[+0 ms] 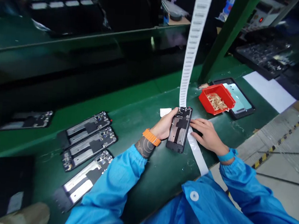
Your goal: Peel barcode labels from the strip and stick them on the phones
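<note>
Head camera: I look down at a green bench (139,104), with an opened phone chassis (180,131) raised in front of me near the middle.
Phone chassis: its circuit board shows at the far end, with metal plates and a dark strip between them below; it tilts slightly.
Left hand: my left hand (167,125), below an orange wristband (151,137), grasps the chassis along its left edge.
Right hand: my right hand (209,135), with a blue wristband (227,155), has its fingers loosely bent at the chassis's right edge; I cannot tell whether they pinch anything.
Label strip: a long printed label strip (192,50) hangs down to the far end of the chassis.
White band: a plain white band (198,154) runs from beneath my right fingers toward my smock (168,212); whether it joins the strip is hidden.
Small paper: a small white paper (165,112) lies just beside my left hand.
Phone row: three more opened chassis (90,147) lie side by side to my left, a fourth (27,120) farther left.
Red bin: right of the chassis, a red bin (205,103) holds pale pieces (217,102), overlapping a dark tray (244,114) with a pale teal panel (239,96).
White sheet: beyond them lies a white sheet (268,89).
</note>
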Available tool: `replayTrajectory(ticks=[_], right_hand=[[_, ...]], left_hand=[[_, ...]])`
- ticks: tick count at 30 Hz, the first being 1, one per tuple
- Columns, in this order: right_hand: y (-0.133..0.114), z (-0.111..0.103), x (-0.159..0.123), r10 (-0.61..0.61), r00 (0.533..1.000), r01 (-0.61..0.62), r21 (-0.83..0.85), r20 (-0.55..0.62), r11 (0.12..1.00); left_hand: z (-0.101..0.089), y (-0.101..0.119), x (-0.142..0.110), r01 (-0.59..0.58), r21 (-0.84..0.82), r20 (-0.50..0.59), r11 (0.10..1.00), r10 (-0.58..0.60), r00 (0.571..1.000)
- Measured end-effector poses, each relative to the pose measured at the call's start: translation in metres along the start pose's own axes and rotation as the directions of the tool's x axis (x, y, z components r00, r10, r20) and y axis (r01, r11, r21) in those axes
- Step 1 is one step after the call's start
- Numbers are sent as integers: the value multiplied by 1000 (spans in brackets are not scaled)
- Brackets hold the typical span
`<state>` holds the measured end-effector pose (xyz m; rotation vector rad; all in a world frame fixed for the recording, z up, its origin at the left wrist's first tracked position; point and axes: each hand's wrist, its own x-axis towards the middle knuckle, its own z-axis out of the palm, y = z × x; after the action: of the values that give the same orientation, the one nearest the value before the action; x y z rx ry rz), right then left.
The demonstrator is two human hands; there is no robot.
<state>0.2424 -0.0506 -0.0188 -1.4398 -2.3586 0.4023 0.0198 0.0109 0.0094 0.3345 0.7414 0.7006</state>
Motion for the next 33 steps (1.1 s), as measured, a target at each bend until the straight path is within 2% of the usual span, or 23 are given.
replayTrajectory(ticks=[6, 15, 23, 28, 30, 31, 33], right_hand=[[-3, 4, 11, 11, 997, -13, -28, -75, 1000], [-2, 14, 14, -55, 985, 61, 31, -162, 998], [-9, 16, 11, -191, 953, 168, -114, -235, 979], [-9, 15, 0, -277, 922, 284, -12, -271, 959], [-13, 6, -5, -213, 922, 256, 96, -325, 962], [-16, -2, -6, -129, 920, 201, 162, -371, 966], [-26, -20, 1, 121, 897, 46, 363, -425, 931]], left_hand=[[3, 1, -5, 48, 17, -74, 999, -47, 996], [6, -4, -4, 29, 25, -66, 999, -27, 997], [6, -6, -2, 53, -28, -71, 998, -54, 996], [2, -12, 2, -4, -87, -59, 996, -2, 998], [-1, -13, 4, -27, -114, -50, 993, 21, 999], [-2, -13, 4, -35, -126, -35, 991, 30, 999], [-3, -9, 2, -53, -150, 20, 987, 57, 998]])
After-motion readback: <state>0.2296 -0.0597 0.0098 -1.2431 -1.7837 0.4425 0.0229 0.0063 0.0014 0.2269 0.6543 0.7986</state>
